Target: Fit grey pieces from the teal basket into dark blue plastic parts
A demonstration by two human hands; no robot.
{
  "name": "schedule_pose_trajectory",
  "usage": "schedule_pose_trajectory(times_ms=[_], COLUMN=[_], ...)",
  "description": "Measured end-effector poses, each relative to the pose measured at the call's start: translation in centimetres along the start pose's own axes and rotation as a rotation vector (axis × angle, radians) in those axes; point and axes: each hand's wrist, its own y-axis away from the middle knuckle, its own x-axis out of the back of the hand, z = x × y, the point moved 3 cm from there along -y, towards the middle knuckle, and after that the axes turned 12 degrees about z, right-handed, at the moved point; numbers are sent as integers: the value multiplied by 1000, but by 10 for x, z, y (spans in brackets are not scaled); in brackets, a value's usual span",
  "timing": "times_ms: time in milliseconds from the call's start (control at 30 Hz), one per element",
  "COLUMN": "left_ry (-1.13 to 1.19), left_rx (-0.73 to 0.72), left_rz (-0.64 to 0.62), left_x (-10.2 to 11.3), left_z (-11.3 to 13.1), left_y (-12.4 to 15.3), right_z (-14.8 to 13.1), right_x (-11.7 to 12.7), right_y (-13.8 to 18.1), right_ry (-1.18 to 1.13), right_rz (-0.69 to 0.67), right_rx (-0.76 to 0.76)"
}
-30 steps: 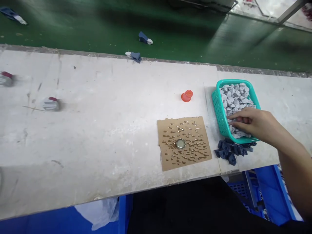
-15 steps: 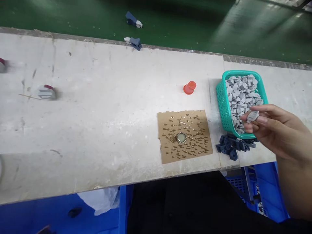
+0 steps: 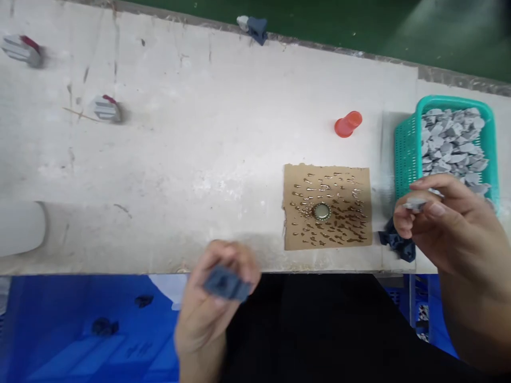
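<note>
teal basket (image 3: 405,154) full of grey pieces (image 3: 451,141)

I find no text, label, brand, number or sign that I can read anywhere in my view. The cardboard square (image 3: 327,206) carries only glossy droplets, no print. The bottle cap (image 3: 321,211) lying on the cardboard square is too small and blurred for me to make out any marking on it.
</note>
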Motion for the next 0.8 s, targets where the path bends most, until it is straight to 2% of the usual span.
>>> schedule_pose_trajectory(times_ms=[67, 133, 233, 300, 367, 500, 667, 733, 800], left_ry=[50, 118, 187, 214, 220, 175, 200, 184, 190], left_rx=[84, 213, 344, 381, 385, 373, 363, 354, 349], left_rz=[-37, 18, 108, 116, 111, 133, 140, 135, 116], left_x=[-21, -37, -48, -50, -50, -47, -46, -46, -47], left_z=[-19, -33, -43, -46, -47, -47, -49, -50, -51], left_y=[-6, -9, -11, -11, -11, -11, -11, -11, -11], right_z=[1, 0, 0, 1, 2, 5, 7, 3, -1], right_x=[-4, -10, -26, -38, -48, -58, -59, -57, -53], right_y=[10, 18, 20, 18, 16, 14, 15, 17, 20], right_ry=[168, 454, 744, 763, 725, 717, 801, 786, 762], right_rz=[91, 132, -12, -125, -191, -246, -290, -274, -230], right_rx=[125, 345, 715, 918, 1020, 1072, 1091, 1031, 885])
